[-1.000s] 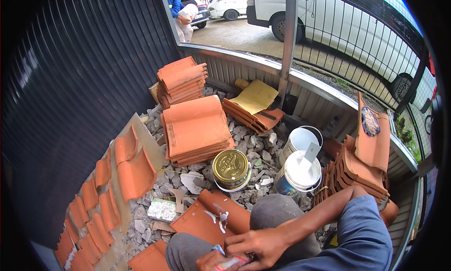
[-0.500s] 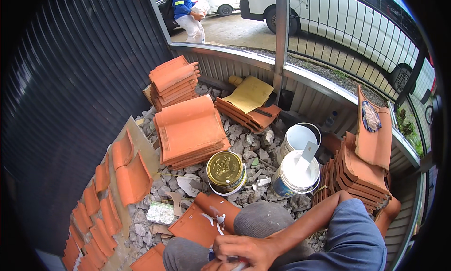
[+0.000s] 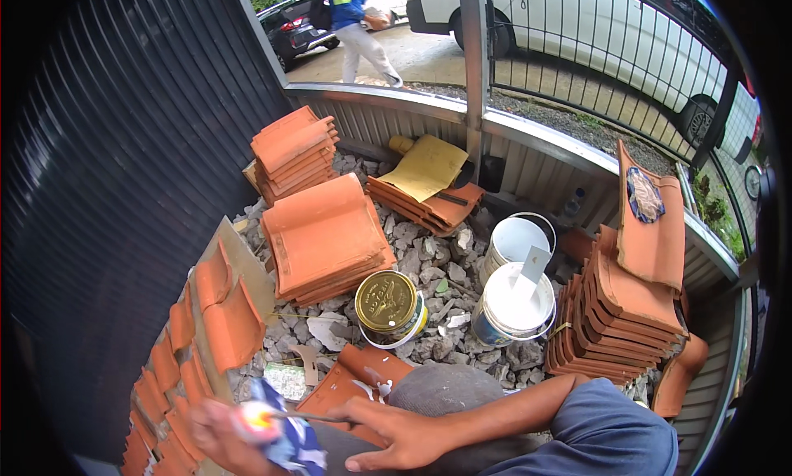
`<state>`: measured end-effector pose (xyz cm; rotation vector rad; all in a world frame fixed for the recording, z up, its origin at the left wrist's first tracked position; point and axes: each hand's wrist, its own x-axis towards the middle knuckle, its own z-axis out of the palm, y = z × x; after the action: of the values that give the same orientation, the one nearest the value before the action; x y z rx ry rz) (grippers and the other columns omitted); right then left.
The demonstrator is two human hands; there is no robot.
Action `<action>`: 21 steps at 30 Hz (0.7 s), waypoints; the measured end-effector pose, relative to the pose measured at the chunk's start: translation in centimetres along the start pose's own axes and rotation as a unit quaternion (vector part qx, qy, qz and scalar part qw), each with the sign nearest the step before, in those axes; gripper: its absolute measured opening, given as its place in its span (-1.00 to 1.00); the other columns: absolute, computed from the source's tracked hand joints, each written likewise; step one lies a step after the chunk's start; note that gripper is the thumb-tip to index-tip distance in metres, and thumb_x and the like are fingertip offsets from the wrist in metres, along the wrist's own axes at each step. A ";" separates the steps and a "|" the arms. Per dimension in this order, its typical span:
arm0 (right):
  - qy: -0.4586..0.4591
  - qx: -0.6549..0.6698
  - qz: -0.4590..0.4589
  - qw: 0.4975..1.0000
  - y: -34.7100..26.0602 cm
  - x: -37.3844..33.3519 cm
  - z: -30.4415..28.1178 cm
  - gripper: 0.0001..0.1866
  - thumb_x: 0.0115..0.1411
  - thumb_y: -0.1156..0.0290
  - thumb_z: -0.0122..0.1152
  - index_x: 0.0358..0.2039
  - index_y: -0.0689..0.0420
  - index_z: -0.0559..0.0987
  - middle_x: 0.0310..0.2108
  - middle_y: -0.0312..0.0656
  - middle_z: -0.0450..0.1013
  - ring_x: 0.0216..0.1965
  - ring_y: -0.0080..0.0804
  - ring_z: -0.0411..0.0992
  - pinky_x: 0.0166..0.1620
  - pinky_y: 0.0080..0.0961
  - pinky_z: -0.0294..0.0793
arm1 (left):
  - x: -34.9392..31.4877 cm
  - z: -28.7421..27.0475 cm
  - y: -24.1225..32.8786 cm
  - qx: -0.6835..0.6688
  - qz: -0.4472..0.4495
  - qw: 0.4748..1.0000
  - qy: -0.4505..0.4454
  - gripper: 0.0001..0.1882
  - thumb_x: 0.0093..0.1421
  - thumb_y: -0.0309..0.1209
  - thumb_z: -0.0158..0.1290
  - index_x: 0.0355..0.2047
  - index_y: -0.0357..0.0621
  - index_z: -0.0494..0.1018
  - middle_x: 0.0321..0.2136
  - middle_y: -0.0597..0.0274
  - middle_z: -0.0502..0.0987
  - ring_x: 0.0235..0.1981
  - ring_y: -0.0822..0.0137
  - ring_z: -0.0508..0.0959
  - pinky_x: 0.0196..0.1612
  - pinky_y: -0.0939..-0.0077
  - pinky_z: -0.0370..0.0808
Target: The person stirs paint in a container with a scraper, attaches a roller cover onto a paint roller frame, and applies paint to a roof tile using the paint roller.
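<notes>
Head view: left hand (image 3: 219, 436) holds a blue-white cloth (image 3: 304, 445); right hand (image 3: 404, 435) pinches a thin stick (image 3: 307, 416) near a tile's (image 3: 337, 387) left edge.

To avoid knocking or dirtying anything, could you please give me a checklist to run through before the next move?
1. Left hand holding the blurred pink-and-white object: ok.
2. Right hand gripping the thin rod firmly: cannot tell.
3. Gold-lidded can upright, lid on: ok.
4. Front white bucket upright, flat grey tool standing in it: ok.
5. Orange tile nearest the hands clean: not ok, white smears on it.
</notes>
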<state>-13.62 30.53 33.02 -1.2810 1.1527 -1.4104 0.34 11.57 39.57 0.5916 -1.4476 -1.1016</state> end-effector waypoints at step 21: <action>0.116 0.088 0.026 0.989 1.7 2.1 1.2 -0.52 0.49 0.53 -0.01 0.38 0.19 0.23 -0.41 -0.33 0.36 -0.55 -0.69 0.28 -0.46 -0.68 0.30 | 6.9 0.4 -6.8 0.535 0.394 0.738 -0.113 -0.52 0.11 -0.24 0.38 0.00 -0.21 0.63 -0.03 0.20 0.67 -0.30 0.25 0.52 -0.28 0.39 0.49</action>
<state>-12.52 28.04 31.77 -0.9748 1.1761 -1.6153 -3.01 2.87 36.92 0.4996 -2.2037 0.4604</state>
